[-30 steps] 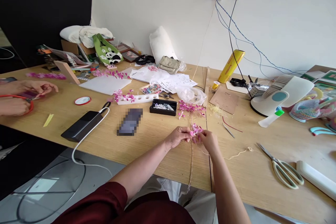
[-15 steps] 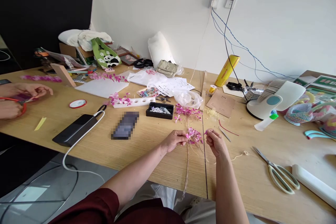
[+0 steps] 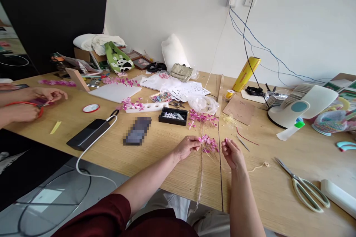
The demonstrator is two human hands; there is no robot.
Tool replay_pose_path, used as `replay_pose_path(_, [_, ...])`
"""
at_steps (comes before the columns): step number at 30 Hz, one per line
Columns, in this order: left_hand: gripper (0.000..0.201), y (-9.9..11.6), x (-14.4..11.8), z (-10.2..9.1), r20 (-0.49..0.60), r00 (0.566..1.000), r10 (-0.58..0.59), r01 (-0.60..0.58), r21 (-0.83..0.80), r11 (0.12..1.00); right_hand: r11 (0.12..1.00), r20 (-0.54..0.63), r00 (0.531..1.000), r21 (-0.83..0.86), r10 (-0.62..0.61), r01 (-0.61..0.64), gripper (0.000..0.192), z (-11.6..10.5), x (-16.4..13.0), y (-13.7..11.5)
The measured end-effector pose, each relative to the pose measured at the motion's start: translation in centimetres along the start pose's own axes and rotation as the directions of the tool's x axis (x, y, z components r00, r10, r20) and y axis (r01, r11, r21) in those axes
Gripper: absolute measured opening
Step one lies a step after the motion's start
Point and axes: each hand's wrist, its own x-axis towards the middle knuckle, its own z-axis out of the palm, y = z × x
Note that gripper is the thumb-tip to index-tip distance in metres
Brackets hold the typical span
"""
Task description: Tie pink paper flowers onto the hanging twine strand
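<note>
A co-worker's hands point(image 3: 26, 103) worked with red scissors at the far left. The left hand point(image 3: 187, 147) pinched the pink flower sprig point(image 3: 209, 143) on its twine point(image 3: 200, 177). The right hand point(image 3: 233, 152), just beside, pinched something tiny. A tug could probably shed blossoms or slip the twine off the table point(image 3: 155, 159).

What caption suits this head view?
Left hand pinches pink flower sprig on twine; right hand hovers beside it.

A pixelated patch is masking the dark phone point(image 3: 138, 130). The co-worker's hands point(image 3: 26, 105) are running off the left edge. The white tray point(image 3: 338, 198) is being cut off at right, and the twine point(image 3: 200, 177) is dropping behind the table edge.
</note>
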Motion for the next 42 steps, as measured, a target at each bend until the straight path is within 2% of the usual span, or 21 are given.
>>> replay_pose_path(7, [0.019, -0.1, 0.4, -0.2, -0.021, 1.000, 0.018, -0.021, -0.124, 0.992, 0.994, 0.042, 0.995, 0.069, -0.086, 0.083, 0.021, -0.2, 0.1, -0.4])
replay_pose_path(15, [0.020, -0.1, 0.5, -0.1, -0.039, 0.999, 0.006, -0.011, -0.131, 0.991, 0.997, 0.036, 0.998, 0.058, -0.052, 0.050, 0.020, 0.1, -0.3, -0.6])
replay_pose_path(21, [0.024, 0.0, 0.5, 0.0, -0.043, 0.999, -0.017, 0.012, -0.118, 0.993, 0.980, 0.007, 0.999, -0.192, -0.050, 0.050, 0.019, 0.5, -0.5, -0.1])
replay_pose_path(28, [0.026, 0.2, 0.7, -0.2, -0.076, 0.997, 0.008, -0.019, -0.144, 0.989, 0.945, 0.052, 0.997, -0.319, -0.050, 0.064, 0.019, 0.8, -0.9, -0.4])
replay_pose_path(31, [0.027, 0.3, 0.7, -0.3, -0.088, 0.996, 0.003, -0.016, -0.138, 0.990, 0.920, 0.024, 0.994, -0.377, -0.106, 0.107, 0.020, 1.1, -1.1, -0.8])
replay_pose_path(33, [0.027, 0.3, 0.8, -0.3, -0.095, 0.995, 0.007, -0.020, -0.136, 0.990, 0.897, -0.026, 0.982, -0.412, -0.186, 0.159, 0.020, 1.3, -1.3, -1.2])
replay_pose_path(37, [0.024, 0.1, 1.0, -0.4, -0.099, 0.995, 0.023, -0.036, -0.131, 0.991, 0.856, -0.108, 0.927, -0.435, -0.358, 0.280, 0.019, 2.2, -1.5, -2.3])
replay_pose_path(40, [0.023, 0.0, 1.1, -0.4, -0.112, 0.993, 0.020, -0.034, -0.122, 0.992, 0.805, -0.095, 0.911, -0.512, -0.401, 0.301, 0.018, 3.9, -1.9, -3.2])
replay_pose_path(42, [0.024, 0.1, 1.0, -0.2, -0.111, 0.994, 0.015, -0.028, -0.117, 0.993, 0.751, -0.017, 0.911, -0.573, -0.412, 0.329, 0.015, 6.3, -3.0, -4.1])
